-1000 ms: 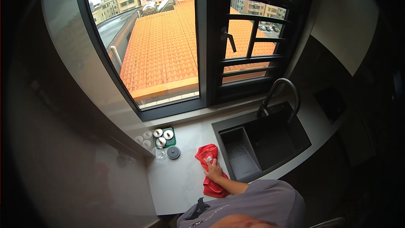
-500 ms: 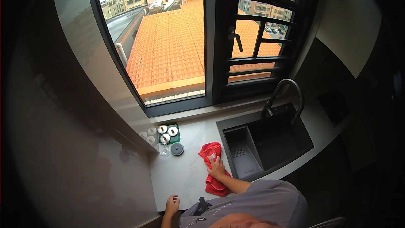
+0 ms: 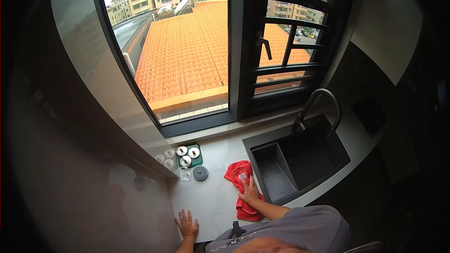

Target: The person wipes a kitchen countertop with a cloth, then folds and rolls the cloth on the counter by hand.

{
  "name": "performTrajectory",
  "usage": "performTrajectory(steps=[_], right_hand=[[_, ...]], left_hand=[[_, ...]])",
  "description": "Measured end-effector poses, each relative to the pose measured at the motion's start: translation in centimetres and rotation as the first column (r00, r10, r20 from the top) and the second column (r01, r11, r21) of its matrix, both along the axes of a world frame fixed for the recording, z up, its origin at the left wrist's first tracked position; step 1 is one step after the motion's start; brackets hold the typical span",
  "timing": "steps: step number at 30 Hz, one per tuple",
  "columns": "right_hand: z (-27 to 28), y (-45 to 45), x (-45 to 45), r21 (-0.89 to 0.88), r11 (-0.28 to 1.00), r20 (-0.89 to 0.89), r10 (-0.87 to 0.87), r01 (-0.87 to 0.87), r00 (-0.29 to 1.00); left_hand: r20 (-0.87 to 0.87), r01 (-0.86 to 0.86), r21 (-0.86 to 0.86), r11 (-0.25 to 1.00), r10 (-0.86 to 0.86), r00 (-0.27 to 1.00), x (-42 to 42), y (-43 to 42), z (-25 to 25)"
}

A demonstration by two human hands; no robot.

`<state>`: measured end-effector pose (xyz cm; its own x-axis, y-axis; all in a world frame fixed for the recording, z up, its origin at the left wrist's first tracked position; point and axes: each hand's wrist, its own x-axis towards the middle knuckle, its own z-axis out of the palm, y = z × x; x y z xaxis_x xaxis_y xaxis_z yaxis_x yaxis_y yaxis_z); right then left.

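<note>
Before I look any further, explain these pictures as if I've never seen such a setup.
No machine here: just a person's bare hands. One camera, worn on that person's head, takes every picture, looking forward and down. The right hand lies on a red cloth beside the dark sink; whether it grips, I can't tell. The left hand rests spread on the pale counter. Further back are a green tray with three white items, a clear object and a grey round one.

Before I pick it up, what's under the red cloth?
Pale countertop shows along the left edge of the red cloth, which lies beside the sink with the right hand on top. Anything directly beneath is covered, so I can't tell.
</note>
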<state>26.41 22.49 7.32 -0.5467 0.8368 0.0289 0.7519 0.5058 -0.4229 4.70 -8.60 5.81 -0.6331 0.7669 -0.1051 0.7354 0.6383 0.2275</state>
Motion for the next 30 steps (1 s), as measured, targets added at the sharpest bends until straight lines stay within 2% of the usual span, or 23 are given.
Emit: performTrajectory(steps=[5, 8, 10, 11, 13, 16, 18, 19, 22, 26, 30], right_hand=[[0.4, 4.2, -3.3, -0.087, 0.996, 0.032, -0.004, 0.007, 0.999], [0.3, 5.6, -4.6, -0.099, 0.994, 0.001, -0.052, 0.051, 0.999], [0.2, 5.4, -4.7, -0.117, 0.993, -0.043, -0.023, 0.018, 0.999], [0.2, 4.7, -4.2, -0.118, 0.993, -0.047, -0.033, 0.027, 0.998], [0.5, 1.6, -1.6, -0.190, 0.976, -0.137, 0.077, -0.103, 0.988], [1.3, -4.6, 2.5, -0.216, 0.968, -0.136, 0.102, -0.130, 0.985], [1.5, -7.6, 5.3, -0.188, 0.966, -0.066, 0.170, -0.180, 0.983], [1.4, -7.1, 5.6, -0.192, 0.964, -0.064, 0.177, -0.186, 0.982], [0.8, -3.8, 4.6, -0.146, 0.987, -0.121, -0.079, 0.061, 0.990], [-2.0, 3.8, -0.4, -0.001, 1.000, -0.121, -0.029, 0.029, 0.992], [-1.0, 8.6, -5.4, -0.128, 0.992, -0.122, -0.008, -0.008, 0.993]], left_hand=[[0.012, -0.012, 0.030, 0.999, 0.011, 1.000, -0.3, -0.1, 0.3], [0.003, -0.015, 0.038, 0.999, 0.015, 1.000, -0.1, 0.0, 0.5], [-0.022, -0.005, 0.038, 0.999, 0.006, 1.000, -0.1, 0.0, 0.6], [-0.024, -0.009, 0.040, 0.999, 0.010, 1.000, -0.1, 0.1, 0.7], [-0.026, -0.006, 0.050, 0.999, 0.007, 1.000, -0.2, 0.2, 0.7], [-0.035, -0.014, 0.050, 0.999, 0.016, 0.999, -0.3, 0.1, 0.0], [-0.028, -0.023, 0.047, 0.999, 0.024, 0.999, -0.2, 0.0, 0.1], [-0.025, -0.030, 0.042, 0.999, 0.031, 0.999, -0.2, 0.0, 0.2], [-0.043, -0.014, 0.041, 0.999, 0.016, 0.999, 0.2, -0.2, 0.4], [-0.029, -0.027, 0.054, 0.998, 0.029, 0.999, -0.3, 0.3, 0.4], [-0.030, -0.023, 0.045, 0.999, 0.024, 0.999, -0.1, 0.1, 0.6]])
